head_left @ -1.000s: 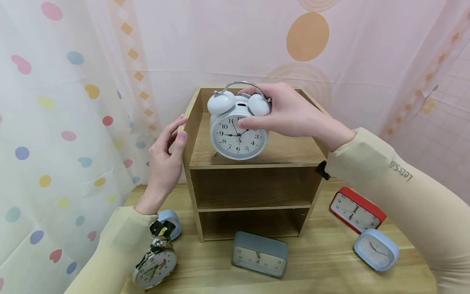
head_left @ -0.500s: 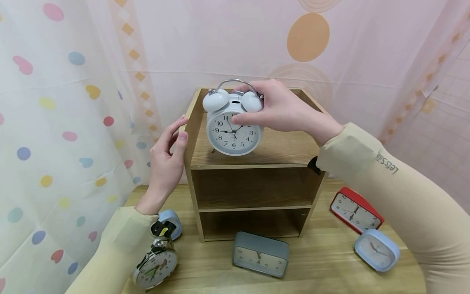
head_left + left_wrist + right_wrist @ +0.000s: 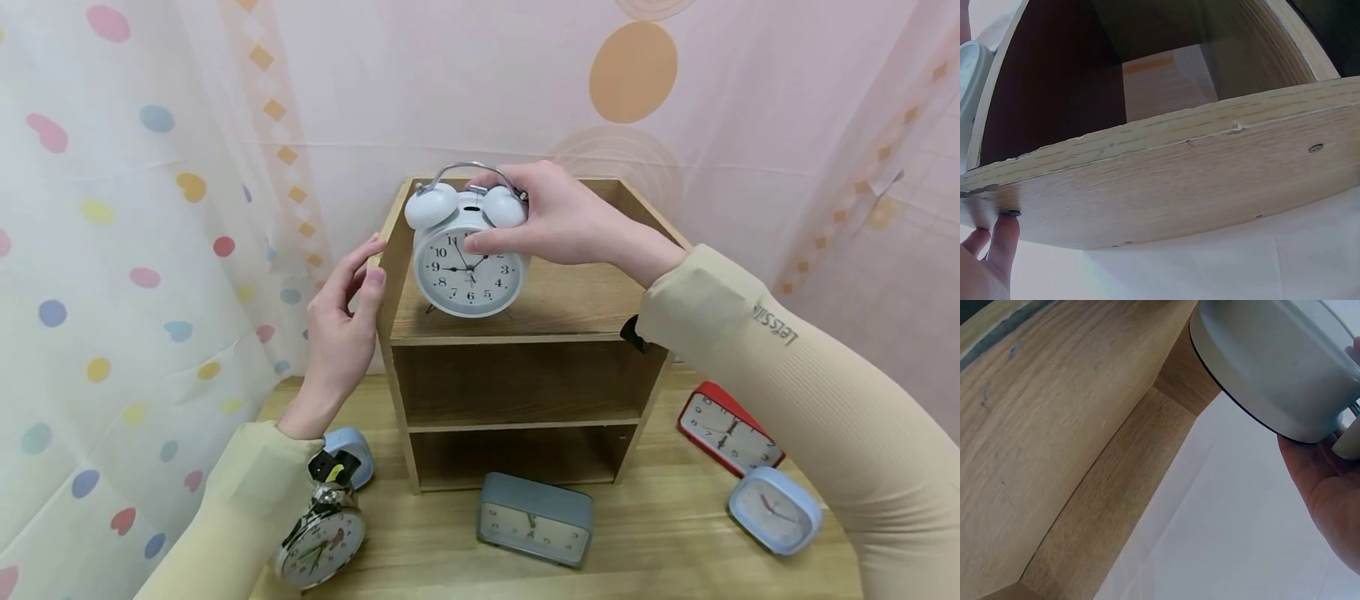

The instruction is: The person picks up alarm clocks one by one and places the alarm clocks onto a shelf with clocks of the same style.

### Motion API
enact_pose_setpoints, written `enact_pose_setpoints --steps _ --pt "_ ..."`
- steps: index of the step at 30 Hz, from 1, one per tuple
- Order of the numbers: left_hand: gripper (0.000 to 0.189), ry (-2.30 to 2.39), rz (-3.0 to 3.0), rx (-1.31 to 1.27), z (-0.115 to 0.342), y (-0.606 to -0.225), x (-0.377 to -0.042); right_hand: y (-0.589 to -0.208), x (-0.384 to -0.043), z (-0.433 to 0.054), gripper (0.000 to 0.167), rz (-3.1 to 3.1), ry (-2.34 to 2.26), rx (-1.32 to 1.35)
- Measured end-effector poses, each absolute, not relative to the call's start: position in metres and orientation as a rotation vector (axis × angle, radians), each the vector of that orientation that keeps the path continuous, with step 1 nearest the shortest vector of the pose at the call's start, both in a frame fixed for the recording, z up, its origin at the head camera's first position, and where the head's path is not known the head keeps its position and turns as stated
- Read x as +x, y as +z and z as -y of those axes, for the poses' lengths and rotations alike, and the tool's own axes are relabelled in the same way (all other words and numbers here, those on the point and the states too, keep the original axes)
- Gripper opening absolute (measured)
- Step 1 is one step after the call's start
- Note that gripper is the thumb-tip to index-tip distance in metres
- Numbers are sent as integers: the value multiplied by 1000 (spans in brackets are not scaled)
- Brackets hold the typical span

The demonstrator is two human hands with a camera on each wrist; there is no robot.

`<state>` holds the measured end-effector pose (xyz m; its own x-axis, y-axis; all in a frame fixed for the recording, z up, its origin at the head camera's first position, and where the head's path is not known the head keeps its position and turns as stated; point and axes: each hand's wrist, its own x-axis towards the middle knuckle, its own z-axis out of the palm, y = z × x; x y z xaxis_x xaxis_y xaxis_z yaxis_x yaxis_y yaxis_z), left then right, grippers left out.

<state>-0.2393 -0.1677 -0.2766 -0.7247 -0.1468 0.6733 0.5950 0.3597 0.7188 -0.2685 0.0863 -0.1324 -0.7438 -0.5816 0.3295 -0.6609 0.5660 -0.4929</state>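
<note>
My right hand [image 3: 558, 212] grips a white twin-bell alarm clock [image 3: 450, 304] by its upper right side, thumb over the dial and the other fingers behind. The clock is upright, its small legs close over the top level of a wooden shelf unit [image 3: 517, 339], near the left panel. From the right wrist view, the clock's pale casing [image 3: 1272, 369] shows from behind above the wood. My left hand [image 3: 337, 350] touches the left panel near its front edge with nearly straight fingers. Fingertips [image 3: 1005, 234] rest against the panel's outer face in the left wrist view.
A grey rectangular clock [image 3: 536, 492] lies in front of the unit. To the right are a red clock [image 3: 731, 429] and a light blue one [image 3: 775, 510]. A silver twin-bell clock [image 3: 322, 546] and another blue clock [image 3: 352, 450] stand by my left sleeve. Curtains hang behind.
My right hand has carried the white alarm clock a little to the left and slightly up, nearer the left panel. The left hand has stayed at the panel.
</note>
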Motion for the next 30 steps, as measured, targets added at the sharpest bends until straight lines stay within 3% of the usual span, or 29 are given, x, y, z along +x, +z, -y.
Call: enact_pose_setpoints --steps 30 --pt "39 -1442 1972 -390 163 -275 -235 -133 -289 -77 48 2774 918 1085"
